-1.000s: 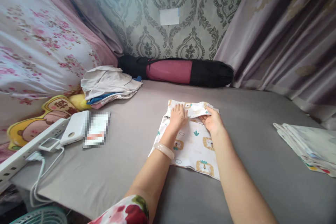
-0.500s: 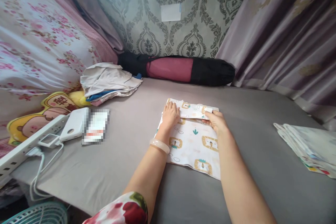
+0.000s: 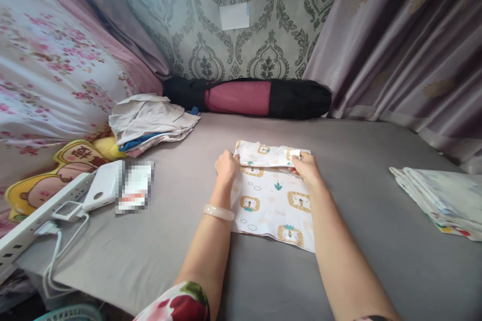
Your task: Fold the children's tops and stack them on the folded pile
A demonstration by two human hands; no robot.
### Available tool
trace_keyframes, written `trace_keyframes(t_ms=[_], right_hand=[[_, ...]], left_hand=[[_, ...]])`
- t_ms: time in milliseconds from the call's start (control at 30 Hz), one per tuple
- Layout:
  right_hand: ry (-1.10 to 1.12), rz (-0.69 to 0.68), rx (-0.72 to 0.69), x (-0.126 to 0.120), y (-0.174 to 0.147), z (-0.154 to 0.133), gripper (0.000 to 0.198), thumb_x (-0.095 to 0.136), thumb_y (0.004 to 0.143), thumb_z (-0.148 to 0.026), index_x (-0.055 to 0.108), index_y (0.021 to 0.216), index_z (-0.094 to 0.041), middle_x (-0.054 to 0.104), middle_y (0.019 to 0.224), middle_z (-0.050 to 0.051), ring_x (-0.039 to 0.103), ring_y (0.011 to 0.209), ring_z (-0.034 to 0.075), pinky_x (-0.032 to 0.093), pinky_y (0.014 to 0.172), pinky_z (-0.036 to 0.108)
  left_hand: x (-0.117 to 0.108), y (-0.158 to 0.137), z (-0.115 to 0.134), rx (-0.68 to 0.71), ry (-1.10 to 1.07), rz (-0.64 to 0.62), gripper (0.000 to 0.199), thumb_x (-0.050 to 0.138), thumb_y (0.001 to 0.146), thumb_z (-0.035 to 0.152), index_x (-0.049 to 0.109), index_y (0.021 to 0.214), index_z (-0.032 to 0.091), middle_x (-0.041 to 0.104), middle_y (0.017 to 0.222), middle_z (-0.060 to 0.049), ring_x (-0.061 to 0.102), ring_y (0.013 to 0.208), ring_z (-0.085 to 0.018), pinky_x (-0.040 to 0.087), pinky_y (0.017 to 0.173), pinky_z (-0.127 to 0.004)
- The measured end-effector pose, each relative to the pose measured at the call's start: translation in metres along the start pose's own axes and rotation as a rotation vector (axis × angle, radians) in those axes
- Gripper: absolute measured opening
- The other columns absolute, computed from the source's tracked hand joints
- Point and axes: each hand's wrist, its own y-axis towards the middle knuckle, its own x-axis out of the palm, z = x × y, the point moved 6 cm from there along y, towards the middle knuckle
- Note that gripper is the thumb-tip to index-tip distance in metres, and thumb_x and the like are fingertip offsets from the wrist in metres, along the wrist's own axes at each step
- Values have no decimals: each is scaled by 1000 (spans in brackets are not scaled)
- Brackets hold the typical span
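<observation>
Left hand point(image 3: 226, 164) now at fabric point(image 3: 269, 200) edge

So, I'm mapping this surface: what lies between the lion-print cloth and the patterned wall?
Grey sheet beyond the cloth, then a long maroon and black bag by the wall, in the head view.

2 hands point(image 3: 227, 164) point(image 3: 308, 166), 1 lion-print cloth point(image 3: 269, 203), 2 fabric piles point(image 3: 145, 115) point(image 3: 440, 200)

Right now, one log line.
left hand: holds lion-print cloth, left edge; right hand: holds right edge; cloth: partly folded, on grey sheet
</observation>
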Motion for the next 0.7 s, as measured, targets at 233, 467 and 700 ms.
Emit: trace_keyframes(t_ms=[233,467,700], right_hand=[[-284,6,-26,-5,12,9,30,56,85,-30,70,105,-13,71,67,5,70,61,18,46,51,21],[-467,124,-71,-31,-8,-8,32,57,85,-34,69,110,-17,73,89,11,69,89,24,49,72,29],[-626,197,-480,-2,-41,-50,41,34,95,-20,61,125,-13,62,126,17,56,118,26,42,97,35]], left_hand=[[-4,0,-1,-30,89,-11,32,40,96,38,63,104,17,70,110,-15,64,107,-28,46,84,-36],[-17,-8,12,35,178,143,28,49,92,29,62,110,12,64,117,-19,57,114,-32,44,90,-41],[14,-24,77,612,60,196,33,36,98,24,54,125,17,59,133,-11,51,125,-24,40,104,-38]])
